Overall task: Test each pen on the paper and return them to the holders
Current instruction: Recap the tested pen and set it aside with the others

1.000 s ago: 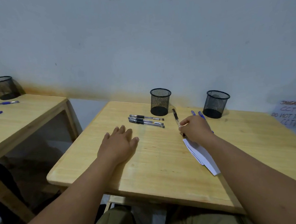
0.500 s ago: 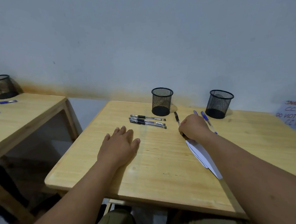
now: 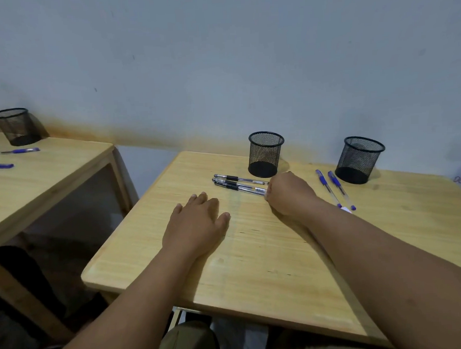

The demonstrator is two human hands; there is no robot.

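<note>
Two bare forearms, no sleeves in view, no watch, rings or bands on either wrist. Left grip (image 3: 197, 225) and right grip (image 3: 290, 195) bare, no gloves. Olive-khaki trousers (image 3: 191, 344) at bottom edge of view, plain fabric, no visible markings.

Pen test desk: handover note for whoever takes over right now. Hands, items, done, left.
Left hand: flat on the table, holds nothing.
Right hand: curled at the near ends of the black pens; whether it grips one can't be seen.
Black pens lie before the left holder; two blue pens lie beside the right holder. Paper is mostly hidden under the right forearm.
Done: no pen shows in either holder.
Left: test the pens, put all back.
</note>
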